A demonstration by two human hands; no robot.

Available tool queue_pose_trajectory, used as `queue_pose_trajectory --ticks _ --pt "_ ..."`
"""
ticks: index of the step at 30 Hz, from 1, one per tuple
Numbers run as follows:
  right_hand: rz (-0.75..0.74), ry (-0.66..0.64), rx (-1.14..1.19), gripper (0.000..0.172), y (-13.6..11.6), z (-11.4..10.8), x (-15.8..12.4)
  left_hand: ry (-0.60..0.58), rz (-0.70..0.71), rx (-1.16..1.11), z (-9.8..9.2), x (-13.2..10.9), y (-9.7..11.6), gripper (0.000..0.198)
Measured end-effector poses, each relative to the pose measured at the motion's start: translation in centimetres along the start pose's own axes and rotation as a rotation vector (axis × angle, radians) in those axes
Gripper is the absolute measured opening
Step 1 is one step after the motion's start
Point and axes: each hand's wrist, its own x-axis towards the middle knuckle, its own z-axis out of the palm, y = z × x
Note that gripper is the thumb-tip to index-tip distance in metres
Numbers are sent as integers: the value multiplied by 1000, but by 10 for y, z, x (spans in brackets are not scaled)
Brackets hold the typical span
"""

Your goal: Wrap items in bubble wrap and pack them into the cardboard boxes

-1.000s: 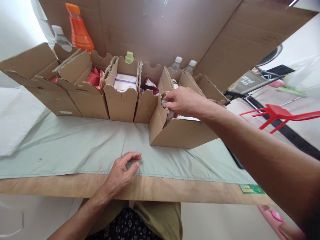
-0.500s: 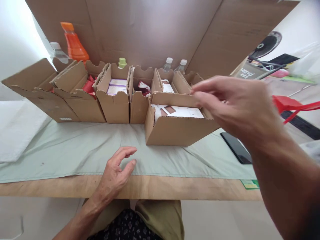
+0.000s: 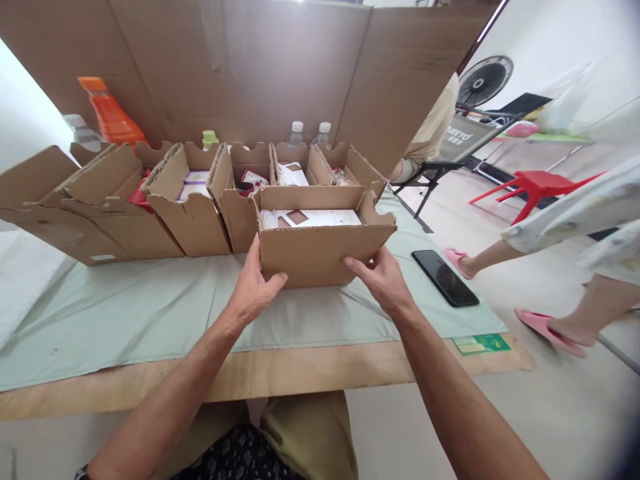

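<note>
In front of me a cardboard box (image 3: 320, 253), open at the top, stands on the pale green cloth. White flat packs with brown squares (image 3: 325, 217) lie inside it. My left hand (image 3: 255, 287) grips its left end, thumb on the front face and fingers round the side. At the right end my right hand (image 3: 383, 277) holds it likewise, thumb on the front, other fingers partly hidden behind the box. Just behind stands a row of similar open cardboard boxes (image 3: 197, 227), with red, purple-and-white and white packs in some.
Bottles, one of them orange (image 3: 113, 117), stand behind the row, before a tall cardboard sheet (image 3: 280, 73). A black phone (image 3: 445, 278) lies to the right on the cloth. Beyond the table are a red stool (image 3: 540, 183), a seated person and someone walking in pink slippers (image 3: 550, 331).
My right hand has come down from above the box's right end to its side. My left hand has moved up onto the left end. The view has swung right, showing the people.
</note>
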Motion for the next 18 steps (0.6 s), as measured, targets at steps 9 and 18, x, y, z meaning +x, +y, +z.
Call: queue_pose_trajectory --ticks 9,18 --pt "-2 164 -171 43 -13 -23 -116 -37 -129 -16 -1 -102 19 74" --pt "-197 -70 84 38 -82 73 -64 367 -181 122 -94 -91 32 59"
